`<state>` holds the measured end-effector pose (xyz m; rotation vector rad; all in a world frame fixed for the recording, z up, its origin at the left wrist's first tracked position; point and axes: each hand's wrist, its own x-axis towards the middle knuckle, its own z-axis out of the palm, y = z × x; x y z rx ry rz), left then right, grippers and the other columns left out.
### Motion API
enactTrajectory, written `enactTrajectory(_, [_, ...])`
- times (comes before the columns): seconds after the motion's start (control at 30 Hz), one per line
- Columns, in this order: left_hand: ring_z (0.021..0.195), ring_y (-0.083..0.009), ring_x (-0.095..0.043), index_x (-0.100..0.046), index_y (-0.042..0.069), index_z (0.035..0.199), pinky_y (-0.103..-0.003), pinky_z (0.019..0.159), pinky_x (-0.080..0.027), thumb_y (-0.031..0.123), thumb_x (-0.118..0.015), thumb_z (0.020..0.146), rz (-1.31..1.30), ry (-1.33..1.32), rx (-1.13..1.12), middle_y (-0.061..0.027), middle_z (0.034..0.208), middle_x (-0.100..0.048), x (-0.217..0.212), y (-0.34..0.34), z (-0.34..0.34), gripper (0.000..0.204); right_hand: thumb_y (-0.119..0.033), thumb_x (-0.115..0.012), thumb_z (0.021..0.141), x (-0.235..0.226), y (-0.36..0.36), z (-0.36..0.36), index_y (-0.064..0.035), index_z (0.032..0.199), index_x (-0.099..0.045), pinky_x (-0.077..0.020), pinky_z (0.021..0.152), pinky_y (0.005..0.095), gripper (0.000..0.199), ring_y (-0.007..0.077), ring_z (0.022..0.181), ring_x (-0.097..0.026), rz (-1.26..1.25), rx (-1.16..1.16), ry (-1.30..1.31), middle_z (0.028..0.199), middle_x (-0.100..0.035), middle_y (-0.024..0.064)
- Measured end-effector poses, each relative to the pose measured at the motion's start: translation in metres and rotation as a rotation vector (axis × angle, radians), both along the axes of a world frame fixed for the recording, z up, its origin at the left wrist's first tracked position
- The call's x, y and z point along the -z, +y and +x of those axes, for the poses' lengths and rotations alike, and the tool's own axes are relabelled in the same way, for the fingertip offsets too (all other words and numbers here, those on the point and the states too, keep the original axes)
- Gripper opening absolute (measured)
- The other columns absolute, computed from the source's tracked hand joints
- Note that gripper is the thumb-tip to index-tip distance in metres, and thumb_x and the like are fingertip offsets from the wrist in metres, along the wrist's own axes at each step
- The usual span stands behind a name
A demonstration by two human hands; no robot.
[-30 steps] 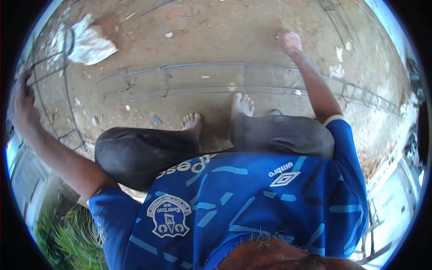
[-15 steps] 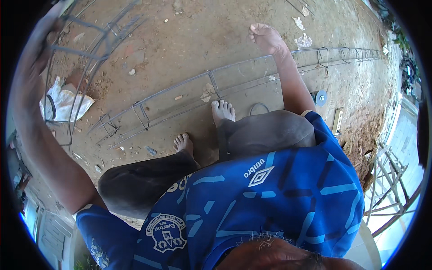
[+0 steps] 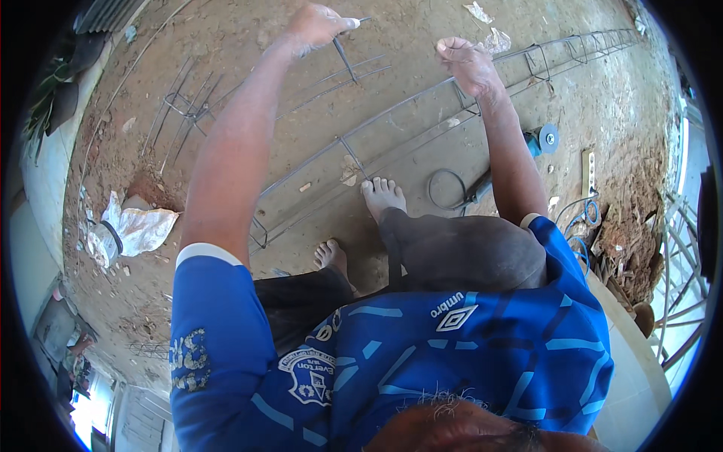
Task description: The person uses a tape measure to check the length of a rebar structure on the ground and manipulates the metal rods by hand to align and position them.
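Note:
My left hand (image 3: 320,29) reaches to the far side, closed around the edge of a small rebar cage (image 3: 344,60). The thin rods of this cage run back to the left, partly behind my forearm. My right hand (image 3: 468,66) is held up with curled fingers beside the top rod of a long rebar cage (image 3: 407,102). Whether anything is pinched in its fingers cannot be made out. The long cage lies across the ground in front of my bare feet, its square stirrups spaced along it.
An angle grinder (image 3: 541,141) lies right of my right forearm, near a looped black cable (image 3: 446,188). A power strip (image 3: 588,172) sits farther right. A torn white sack (image 3: 139,230) lies at left. Plastic scraps (image 3: 497,41) litter the dirt ground. Poles stand at the right edge.
My left hand has swung from the far left to the upper middle, carrying the small rebar cage with it. The right hand has shifted only slightly to the right and stays curled.

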<state>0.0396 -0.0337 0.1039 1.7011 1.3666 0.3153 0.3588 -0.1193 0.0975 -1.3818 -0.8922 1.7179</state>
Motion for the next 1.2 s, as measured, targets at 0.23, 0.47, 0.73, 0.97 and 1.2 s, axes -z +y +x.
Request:
enactTrajectory(0.23, [0.073,-0.0143,-0.058,-0.071,0.005,0.074,-0.031,0.069,-0.044,0.046,-0.074,0.081,-0.194,-0.034,-0.096,-0.0038,0.078,-0.07,0.076,-0.004,0.0,0.042,-0.018,-0.072,0.084,0.013,0.025,-0.034,-0.0057,0.096,-0.069,-0.0424,0.074,0.03,0.017,0.0114,0.074,-0.053,0.047,-0.099,-0.342,0.081,-0.064,0.0006])
enactTrajectory(0.47, [0.061,-0.0162,-0.06,-0.071,-0.001,0.073,-0.036,0.06,-0.048,0.031,-0.075,0.081,-0.092,-0.18,-0.244,-0.0102,0.068,-0.069,0.13,0.0,0.007,0.033,-0.031,-0.069,0.086,0.106,0.091,-0.058,-0.0133,0.099,-0.074,-0.0506,0.082,0.0329,0.022,0.0206,0.086,-0.065,0.522,-0.521,-0.408,0.091,-0.071,0.0079])
enactTrajectory(0.73, [0.061,-0.0152,-0.057,-0.07,-0.001,0.07,-0.035,0.061,-0.047,0.026,-0.076,0.079,-0.261,-0.095,-0.299,-0.0067,0.066,-0.066,0.105,0.006,0.02,0.028,-0.016,-0.066,0.081,0.114,0.116,-0.088,-0.0075,0.088,-0.075,-0.0495,0.077,0.031,0.014,0.016,0.081,-0.063,0.372,-0.377,-0.459,0.085,-0.071,0.0033])
enactTrajectory(0.97, [0.054,-0.013,-0.049,-0.067,0.001,0.065,-0.034,0.054,-0.042,0.023,-0.075,0.077,-0.263,-0.208,-0.335,-0.004,0.058,-0.06,0.106,0.001,0.012,0.027,-0.014,-0.063,0.077,0.113,0.118,-0.112,-0.0038,0.086,-0.075,-0.0483,0.084,0.0355,0.017,0.0204,0.088,-0.063,0.171,-0.387,-0.319,0.087,-0.072,0.0062])
enactTrajectory(1.2, [0.071,-0.0164,-0.06,-0.072,0.005,0.077,-0.033,0.068,-0.047,0.032,-0.073,0.078,-0.276,-0.025,-0.252,-0.0067,0.077,-0.068,0.109,0.006,0.003,0.028,-0.014,-0.063,0.078,0.108,0.115,-0.114,-0.0036,0.085,-0.074,-0.0481,0.083,0.0345,0.017,0.0193,0.086,-0.063,0.126,-0.411,-0.309,0.086,-0.071,0.0058])
